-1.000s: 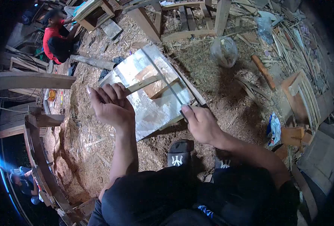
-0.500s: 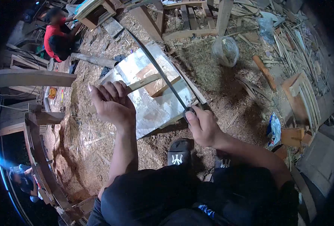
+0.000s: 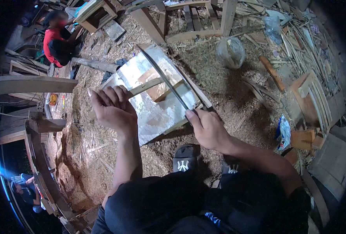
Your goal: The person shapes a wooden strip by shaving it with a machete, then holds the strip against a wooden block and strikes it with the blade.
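My right hand (image 3: 210, 129) is closed round the handle end of a machete (image 3: 161, 74), whose long dark blade slants up and to the left. My left hand (image 3: 115, 107) grips a narrow wooden strip (image 3: 143, 87) that points to the right. The strip's far end lies over a wooden block (image 3: 149, 75) and meets the blade there, crossing it. Whether the edge bites into the wood cannot be made out. Under the block is a pale, worn board (image 3: 153, 123) standing above the floor. Most of the handle is hidden by my fingers.
Sawdust and shavings (image 3: 204, 64) cover the ground. My sandal (image 3: 185, 158) is below the board. Scrap strips (image 3: 301, 43) lie at right, with a plastic bag (image 3: 230, 52) nearer. A person in red (image 3: 55, 45) crouches at upper left; another person (image 3: 26, 191) is lower left.
The machete's far end has come down toward the board, its blade now lower and looking shorter. The strip stays in my left hand, and the view has shifted slightly.
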Available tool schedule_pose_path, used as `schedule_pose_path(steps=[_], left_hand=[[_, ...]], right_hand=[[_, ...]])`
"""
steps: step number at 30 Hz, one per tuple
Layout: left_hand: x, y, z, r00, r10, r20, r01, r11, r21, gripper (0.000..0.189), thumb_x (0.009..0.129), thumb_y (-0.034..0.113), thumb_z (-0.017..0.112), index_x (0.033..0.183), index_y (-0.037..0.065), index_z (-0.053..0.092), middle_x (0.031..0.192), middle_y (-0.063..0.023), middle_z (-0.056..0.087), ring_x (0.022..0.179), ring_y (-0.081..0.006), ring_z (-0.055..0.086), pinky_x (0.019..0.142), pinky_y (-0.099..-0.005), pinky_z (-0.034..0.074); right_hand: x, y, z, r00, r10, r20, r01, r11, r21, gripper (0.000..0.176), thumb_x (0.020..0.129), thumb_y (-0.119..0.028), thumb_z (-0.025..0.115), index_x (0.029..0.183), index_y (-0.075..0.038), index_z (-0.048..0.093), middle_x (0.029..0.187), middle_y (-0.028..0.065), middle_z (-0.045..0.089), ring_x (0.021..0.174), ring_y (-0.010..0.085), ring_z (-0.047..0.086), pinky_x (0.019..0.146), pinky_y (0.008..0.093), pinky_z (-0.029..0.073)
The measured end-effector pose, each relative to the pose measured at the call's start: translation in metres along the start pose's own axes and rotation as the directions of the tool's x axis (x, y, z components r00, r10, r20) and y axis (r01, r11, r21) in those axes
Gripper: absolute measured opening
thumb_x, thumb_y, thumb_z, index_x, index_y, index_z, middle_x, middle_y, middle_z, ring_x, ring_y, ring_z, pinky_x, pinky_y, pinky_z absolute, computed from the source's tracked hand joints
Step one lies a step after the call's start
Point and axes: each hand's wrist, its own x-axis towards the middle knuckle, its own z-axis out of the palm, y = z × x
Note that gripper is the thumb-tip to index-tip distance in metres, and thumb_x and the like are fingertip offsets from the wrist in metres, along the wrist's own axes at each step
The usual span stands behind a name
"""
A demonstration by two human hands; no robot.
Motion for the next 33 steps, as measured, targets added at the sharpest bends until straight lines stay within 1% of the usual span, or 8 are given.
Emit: schedule_pose_path(steps=[2,7,11,13,15,20,23,33], left_hand=[[0.0,-0.001,-0.002,1.0,-0.005,0.009,0.005,1.0,-0.001,0.047,0.106,0.027,0.032,0.061,0.018,0.026,0.05,0.0022,0.019,0.043,-0.0126,0.018,0.051,-0.0302,0.026],[0.001,0.0,0.008,0.995,-0.013,-0.098,0.014,1.0,0.012,0.045,0.106,0.027,0.033,0.062,0.017,0.026,0.051,0.0019,0.019,0.044,-0.0126,0.019,0.05,-0.0303,0.025],[-0.001,-0.002,0.006,0.995,0.009,-0.098,-0.009,1.0,-0.007,0.049,0.105,0.031,0.038,0.06,0.017,0.025,0.049,0.0028,0.018,0.041,-0.0111,0.016,0.045,-0.0268,0.024],[0.0,-0.002,0.004,0.996,0.026,-0.081,-0.028,1.0,-0.014,0.049,0.105,0.031,0.037,0.06,0.017,0.025,0.049,0.0025,0.019,0.041,-0.0112,0.017,0.044,-0.0272,0.024],[0.0,0.0,0.001,0.998,0.019,-0.053,-0.019,1.0,-0.002,0.048,0.105,0.029,0.034,0.06,0.017,0.025,0.05,0.0024,0.019,0.042,-0.0119,0.017,0.047,-0.0284,0.024],[-0.001,-0.001,-0.002,0.998,0.008,-0.057,-0.007,1.0,0.004,0.047,0.106,0.028,0.032,0.061,0.017,0.025,0.05,0.0024,0.019,0.042,-0.0124,0.017,0.049,-0.0297,0.024],[0.003,-0.001,-0.01,0.999,0.033,0.013,-0.033,0.999,-0.004,0.048,0.106,0.029,0.031,0.06,0.017,0.025,0.049,0.002,0.02,0.041,-0.0123,0.018,0.049,-0.0291,0.025],[0.033,-0.002,-0.054,0.984,-0.145,0.102,0.174,0.908,-0.381,0.078,0.083,0.085,0.031,0.048,0.015,0.023,0.042,0.0004,0.022,0.039,-0.0146,0.02,0.05,-0.0304,0.023]], right_hand=[[-0.002,-0.001,-0.002,0.984,-0.177,-0.03,0.178,0.983,0.051,0.047,0.103,-0.034,0.045,0.079,0.005,0.053,0.055,0.0179,0.055,0.052,0.029,0.063,0.047,0.0431,0.045],[0.002,0.009,0.005,0.998,-0.042,-0.056,0.028,0.97,-0.241,0.047,0.103,-0.033,0.045,0.081,0.008,0.054,0.056,0.0211,0.058,0.053,0.031,0.064,0.048,0.0441,0.047],[-0.003,0.003,0.004,0.986,-0.17,0.003,0.169,0.984,0.05,0.05,0.104,-0.035,0.044,0.08,0.008,0.055,0.052,0.0185,0.055,0.045,0.0339,0.06,0.042,0.0431,0.044],[0.0,0.013,0.011,0.996,0.069,0.049,-0.062,0.989,-0.135,0.049,0.104,-0.036,0.043,0.081,0.006,0.056,0.051,0.014,0.055,0.043,0.0308,0.059,0.04,0.0411,0.043],[0.003,0.017,0.012,0.995,-0.059,-0.081,0.045,0.986,-0.16,0.049,0.105,-0.037,0.042,0.081,0.003,0.056,0.05,0.0092,0.052,0.044,0.0251,0.058,0.041,0.0408,0.042],[0.006,0.012,-0.004,0.959,0.274,0.076,-0.282,0.95,0.135,0.052,0.105,-0.042,0.04,0.076,-0.002,0.057,0.051,0.0043,0.047,0.046,0.0176,0.049,0.045,0.0394,0.039],[0.012,0.012,-0.017,0.949,0.309,-0.067,-0.288,0.933,0.217,0.055,0.104,-0.045,0.039,0.074,-0.003,0.058,0.051,0.002,0.046,0.044,0.0177,0.045,0.044,0.0377,0.037],[0.014,0.169,-0.059,0.893,-0.024,-0.45,-0.257,0.792,-0.553,0.043,0.095,-0.039,0.058,0.102,0.003,0.066,0.088,0.0259,0.068,0.081,0.0458,0.064,0.07,0.0518,0.049]])
